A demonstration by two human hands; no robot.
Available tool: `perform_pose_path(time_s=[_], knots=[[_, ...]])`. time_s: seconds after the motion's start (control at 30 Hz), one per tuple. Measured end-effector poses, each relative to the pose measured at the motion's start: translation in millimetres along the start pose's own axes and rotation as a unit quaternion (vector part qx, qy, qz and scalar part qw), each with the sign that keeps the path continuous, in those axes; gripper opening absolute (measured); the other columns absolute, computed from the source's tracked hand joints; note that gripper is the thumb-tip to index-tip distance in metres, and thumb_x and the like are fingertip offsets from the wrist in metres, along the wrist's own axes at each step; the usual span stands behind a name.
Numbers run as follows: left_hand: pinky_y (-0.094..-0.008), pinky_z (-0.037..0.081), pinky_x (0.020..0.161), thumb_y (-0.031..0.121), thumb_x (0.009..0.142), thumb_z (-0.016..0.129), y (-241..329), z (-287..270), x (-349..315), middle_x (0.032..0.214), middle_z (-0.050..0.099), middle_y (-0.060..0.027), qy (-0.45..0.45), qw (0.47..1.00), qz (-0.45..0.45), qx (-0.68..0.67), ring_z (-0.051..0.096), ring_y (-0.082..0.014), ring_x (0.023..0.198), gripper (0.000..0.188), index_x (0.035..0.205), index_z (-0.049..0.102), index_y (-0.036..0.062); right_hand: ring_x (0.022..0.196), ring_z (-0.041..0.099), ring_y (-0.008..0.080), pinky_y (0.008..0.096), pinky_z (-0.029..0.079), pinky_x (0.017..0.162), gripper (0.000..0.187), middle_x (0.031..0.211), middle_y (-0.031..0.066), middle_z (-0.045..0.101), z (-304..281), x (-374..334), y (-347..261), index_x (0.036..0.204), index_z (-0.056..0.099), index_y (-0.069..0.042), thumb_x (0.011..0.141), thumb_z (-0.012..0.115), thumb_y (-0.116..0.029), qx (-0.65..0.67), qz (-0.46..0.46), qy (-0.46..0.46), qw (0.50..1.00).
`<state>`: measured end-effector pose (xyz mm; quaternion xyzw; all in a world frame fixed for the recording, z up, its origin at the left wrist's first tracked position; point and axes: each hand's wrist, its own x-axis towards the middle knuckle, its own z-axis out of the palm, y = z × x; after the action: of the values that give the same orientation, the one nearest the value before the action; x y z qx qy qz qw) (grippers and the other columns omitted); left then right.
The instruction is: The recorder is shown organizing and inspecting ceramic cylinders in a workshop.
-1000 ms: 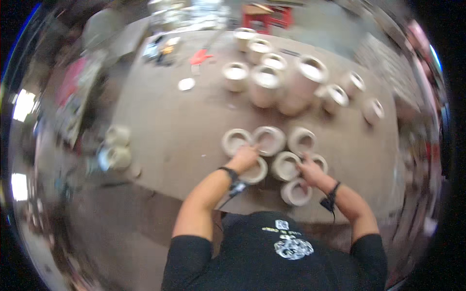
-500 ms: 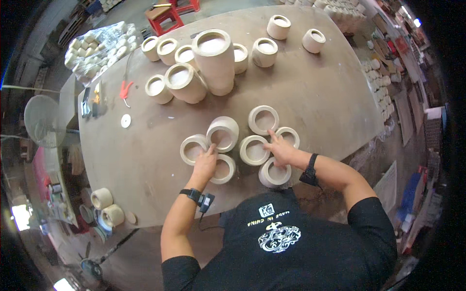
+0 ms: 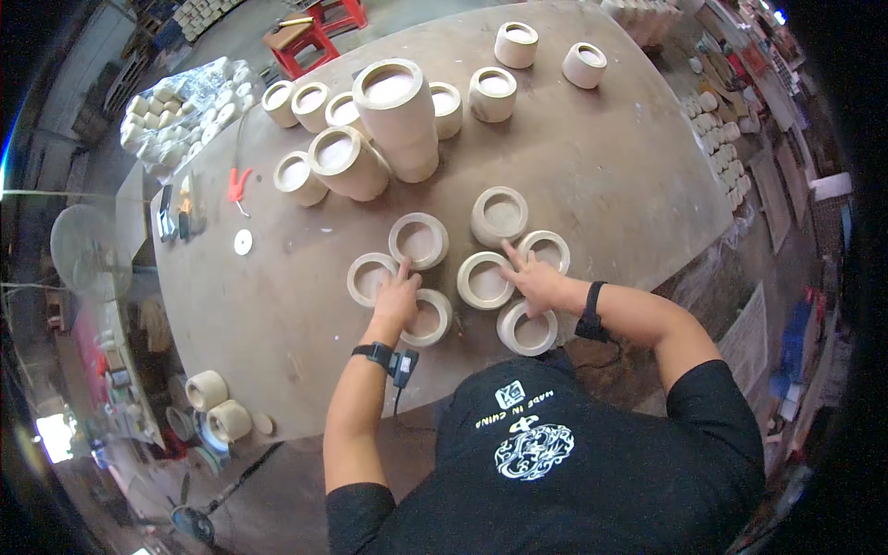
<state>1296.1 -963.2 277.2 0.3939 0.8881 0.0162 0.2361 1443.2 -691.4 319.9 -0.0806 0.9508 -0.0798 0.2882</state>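
Farthest pale ring (image 3: 418, 217) by the left hand (image 3: 398, 301) has slid slightly toward the tall stack (image 3: 402, 125) since the earlier frame; both hands remain among the rings.
Head view: the rings look pale, matte and thick-rimmed, all nearer the person than the stack; three surround the left fingertips, four rings (image 3: 462, 282) surround the right hand (image 3: 538, 282); left fingers lie close together, right fingers spread apart, though I cannot tell whether either hand is clamped; ring hollows show brownish, floor or tabletop indistinguishable; left of the stack, clear wrap (image 3: 190, 88) holds many pale pieces, with a red-handled tool (image 3: 238, 185) and white disc (image 3: 242, 242) nearer; the stack partly hides a small pot (image 3: 448, 122) behind it.
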Motion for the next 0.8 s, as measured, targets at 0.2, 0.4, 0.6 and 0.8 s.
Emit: perform_pose_path(time_s=[0.2,0.4,0.6,0.8], knots=[[-0.0475,0.051,0.087,0.006,0.065,0.07,-5,2,13,0.15,0.032,-0.0118,0.009,1.0,0.025,-0.011,0.054,-0.0463,0.106,0.029,0.092,0.064,0.0122,0.12,0.046,0.049,0.0449,0.054,0.089,0.103,0.151,0.0256,0.019,18,-8,-6,0.138,0.042,-0.012,0.048,0.089,-0.024,-0.026,0.004,0.012,1.0],[-0.0466,0.052,0.086,0.006,0.063,0.07,-10,1,19,0.152,0.029,-0.0101,-0.003,0.999,0.034,0.005,0.055,-0.0442,0.106,0.03,0.092,0.067,0.0131,0.117,0.047,0.0467,0.0467,0.055,0.085,0.092,0.136,0.0232,0.04,19,-9,-1,0.136,0.043,-0.014,0.054,0.083,-0.015,0.019,-0.004,0.027,0.999],[-0.0448,0.049,0.096,0.0,0.066,0.07,3,-15,18,0.153,0.026,-0.0101,-0.062,0.998,0.004,-0.001,0.05,-0.0457,0.116,0.035,0.1,0.067,0.0096,0.113,0.048,0.0454,0.049,0.056,0.081,0.078,0.129,0.0205,0.045,29,-9,5,0.126,0.049,-0.014,0.055,0.081,-0.012,0.046,-0.024,0.071,0.996],[-0.0459,0.051,0.086,0.006,0.072,0.062,-1,-8,12,0.152,0.028,-0.0103,-0.011,1.0,0.019,0.02,0.057,-0.0431,0.104,0.024,0.094,0.069,0.0136,0.115,0.048,0.0445,0.0477,0.055,0.083,0.079,0.13,0.02,0.044,15,-15,0,0.129,0.047,-0.015,0.057,0.078,-0.01,0.045,-0.028,0.04,0.998]])
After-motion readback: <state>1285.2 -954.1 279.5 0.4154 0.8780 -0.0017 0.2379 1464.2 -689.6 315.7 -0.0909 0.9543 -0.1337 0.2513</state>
